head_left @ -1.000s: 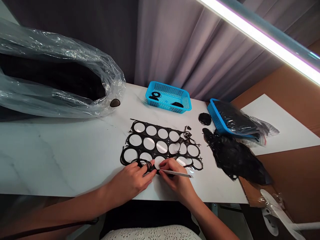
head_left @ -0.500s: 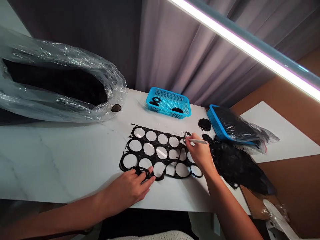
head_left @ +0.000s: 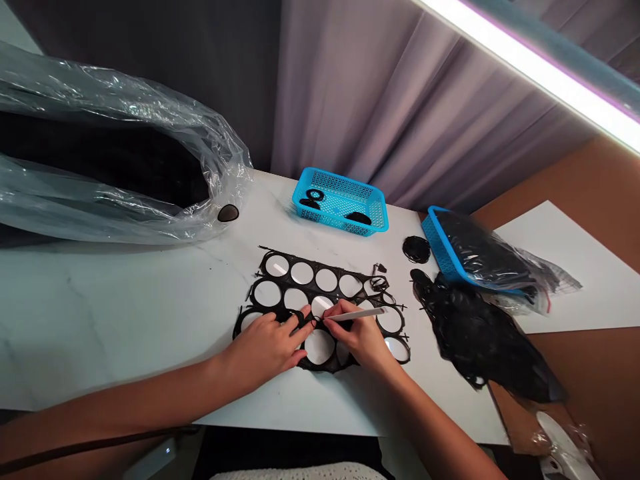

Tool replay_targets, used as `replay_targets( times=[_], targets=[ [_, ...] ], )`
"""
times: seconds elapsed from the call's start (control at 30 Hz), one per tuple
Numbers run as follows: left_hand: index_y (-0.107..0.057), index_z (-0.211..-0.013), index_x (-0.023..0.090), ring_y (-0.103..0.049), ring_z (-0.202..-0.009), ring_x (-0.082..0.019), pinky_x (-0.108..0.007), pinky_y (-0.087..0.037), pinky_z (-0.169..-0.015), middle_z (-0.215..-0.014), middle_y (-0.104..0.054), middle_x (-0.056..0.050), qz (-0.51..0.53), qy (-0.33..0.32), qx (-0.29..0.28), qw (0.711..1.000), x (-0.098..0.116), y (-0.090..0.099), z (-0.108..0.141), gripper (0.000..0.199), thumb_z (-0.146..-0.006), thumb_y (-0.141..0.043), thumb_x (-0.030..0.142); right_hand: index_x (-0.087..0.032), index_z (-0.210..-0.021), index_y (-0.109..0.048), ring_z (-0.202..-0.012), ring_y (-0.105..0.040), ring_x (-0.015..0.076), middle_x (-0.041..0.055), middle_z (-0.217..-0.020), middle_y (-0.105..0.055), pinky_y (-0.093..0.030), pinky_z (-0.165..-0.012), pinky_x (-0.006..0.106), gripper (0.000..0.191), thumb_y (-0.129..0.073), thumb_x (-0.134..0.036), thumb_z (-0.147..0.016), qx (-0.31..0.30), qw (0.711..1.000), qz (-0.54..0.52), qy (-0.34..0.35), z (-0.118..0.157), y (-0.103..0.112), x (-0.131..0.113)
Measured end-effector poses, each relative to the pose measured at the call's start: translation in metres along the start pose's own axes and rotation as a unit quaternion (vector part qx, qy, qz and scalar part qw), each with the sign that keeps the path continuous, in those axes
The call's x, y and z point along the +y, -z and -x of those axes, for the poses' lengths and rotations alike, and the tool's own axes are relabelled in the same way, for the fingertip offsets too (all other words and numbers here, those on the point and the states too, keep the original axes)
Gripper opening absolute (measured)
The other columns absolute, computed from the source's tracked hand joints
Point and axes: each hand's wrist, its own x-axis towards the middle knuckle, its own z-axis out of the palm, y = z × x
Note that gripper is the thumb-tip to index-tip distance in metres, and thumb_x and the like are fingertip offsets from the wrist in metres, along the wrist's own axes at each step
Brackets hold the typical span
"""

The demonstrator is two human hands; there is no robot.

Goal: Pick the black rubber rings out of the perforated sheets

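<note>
A black sheet (head_left: 287, 289) with rows of round holes lies on the white table. My right hand (head_left: 361, 333) grips a slim white pen-like tool (head_left: 357, 313), its tip low over the middle of the sheet. My left hand (head_left: 270, 343) rests on the sheet's lower left part, fingers apart, with thin black rings partly under the fingers. Its fingertips are close to the tool's tip. Small black pieces (head_left: 380, 283) lie on the sheet's upper right corner.
A blue basket (head_left: 345, 227) with black pieces stands behind the sheet. To the right are a black ring stack (head_left: 416, 249), a black heap (head_left: 490, 340) and another blue basket (head_left: 440, 250) with a bag. A large plastic bag (head_left: 150, 100) lies left, a dark oval piece (head_left: 229, 213) beside it.
My right hand has moved left and down with the tool, from the sheet's upper right to its middle. My left hand has moved slightly. The camera view has shifted a little.
</note>
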Motion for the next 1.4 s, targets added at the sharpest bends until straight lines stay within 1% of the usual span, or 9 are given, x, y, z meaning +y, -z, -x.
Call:
replay_targets(
  times=[0.27,0.47,0.53,0.67,0.83,1.0,1.13,1.27,1.4],
  targets=[
    [-0.059,-0.133,0.02,-0.064,-0.064,-0.018,-0.034,-0.046,-0.063,-0.128,-0.067,-0.012,-0.006,0.004,-0.007,1.0,0.001,0.0,0.001,0.047,-0.09,-0.068,0.036,-0.024,-0.078,-0.054,-0.075,-0.059,0.0199,0.0026,-0.079,-0.066,-0.044,-0.067,0.031,0.015,-0.057,-0.02,-0.091,0.02,0.987,0.139,0.074,0.004,-0.008,0.004],
    [-0.059,-0.135,0.019,-0.063,-0.064,-0.016,-0.032,-0.047,-0.064,-0.135,-0.064,-0.013,-0.008,0.002,-0.018,1.0,0.0,0.0,0.003,0.045,-0.094,-0.063,0.036,-0.022,-0.09,-0.056,-0.089,-0.062,0.0233,0.0095,-0.104,-0.071,-0.043,-0.081,0.038,0.015,-0.047,-0.011,-0.095,0.006,0.902,0.351,0.251,0.006,-0.007,0.006],
    [-0.058,-0.136,0.019,-0.063,-0.063,-0.015,-0.032,-0.047,-0.064,-0.138,-0.061,-0.014,-0.01,-0.003,-0.022,1.0,0.001,0.0,0.003,0.045,-0.094,-0.063,0.034,-0.022,-0.089,-0.056,-0.086,-0.062,0.024,0.0098,-0.097,-0.071,-0.043,-0.079,0.038,0.015,-0.045,-0.013,-0.093,0.051,0.902,0.362,0.228,-0.011,0.018,0.01],
    [-0.057,-0.137,0.02,-0.064,-0.064,-0.015,-0.032,-0.047,-0.062,-0.14,-0.06,-0.014,-0.002,-0.003,-0.027,1.0,0.002,0.001,0.004,0.046,-0.094,-0.063,0.033,-0.023,-0.077,-0.054,-0.075,-0.061,0.024,0.0099,-0.087,-0.073,-0.042,-0.071,0.036,0.012,-0.049,-0.024,-0.088,0.261,0.91,0.315,0.063,-0.056,0.081,0.023],
    [-0.064,-0.124,0.021,-0.067,-0.074,-0.017,-0.03,-0.05,-0.064,-0.124,-0.069,-0.008,0.119,0.021,-0.005,0.993,-0.011,0.011,-0.01,0.033,-0.093,-0.065,0.032,-0.024,-0.067,-0.052,-0.071,-0.061,0.0211,0.0081,-0.089,-0.076,-0.041,-0.063,0.031,0.023,-0.064,-0.037,-0.08,0.177,0.978,0.102,-0.033,-0.07,0.089,0.014],
    [-0.056,-0.135,0.028,-0.065,-0.085,-0.014,-0.027,-0.051,-0.076,-0.121,-0.067,-0.002,0.417,0.174,0.074,0.889,-0.048,0.03,-0.05,0.047,-0.09,-0.066,0.026,-0.022,-0.072,-0.058,-0.077,-0.064,0.0201,0.0061,-0.087,-0.075,-0.044,-0.064,0.03,0.022,-0.074,-0.036,-0.077,-0.003,0.986,-0.14,-0.094,-0.062,0.059,-0.019],
    [-0.044,-0.146,0.031,-0.063,-0.086,-0.015,-0.03,-0.051,-0.079,-0.132,-0.063,-0.005,0.595,0.16,0.025,0.787,-0.066,0.028,-0.079,0.078,-0.076,-0.078,0.026,-0.02,-0.073,-0.058,-0.079,-0.067,0.02,0.0058,-0.09,-0.073,-0.044,-0.059,0.028,0.026,-0.079,-0.036,-0.076,-0.073,0.964,-0.237,-0.091,-0.061,0.052,-0.039],
    [-0.052,-0.139,0.026,-0.064,-0.1,-0.019,-0.034,-0.047,-0.091,-0.112,-0.069,-0.003,0.667,0.143,0.028,0.731,-0.064,0.015,-0.09,0.065,-0.077,-0.073,0.025,-0.02,-0.074,-0.058,-0.074,-0.065,0.0175,0.0052,-0.09,-0.073,-0.045,-0.06,0.029,0.025,-0.079,-0.035,-0.077,-0.083,0.961,-0.252,-0.084,-0.065,0.054,-0.041],
    [-0.063,-0.121,0.02,-0.062,-0.081,-0.019,-0.033,-0.046,-0.082,-0.071,-0.064,0.002,0.679,0.265,0.049,0.683,-0.067,0.016,-0.087,0.039,-0.084,-0.064,0.032,-0.021,-0.07,-0.055,-0.087,-0.064,0.0198,0.0065,-0.102,-0.073,-0.046,-0.073,0.032,0.025,-0.072,-0.036,-0.082,0.021,0.986,-0.155,-0.051,-0.069,0.05,-0.024]
  ],
)
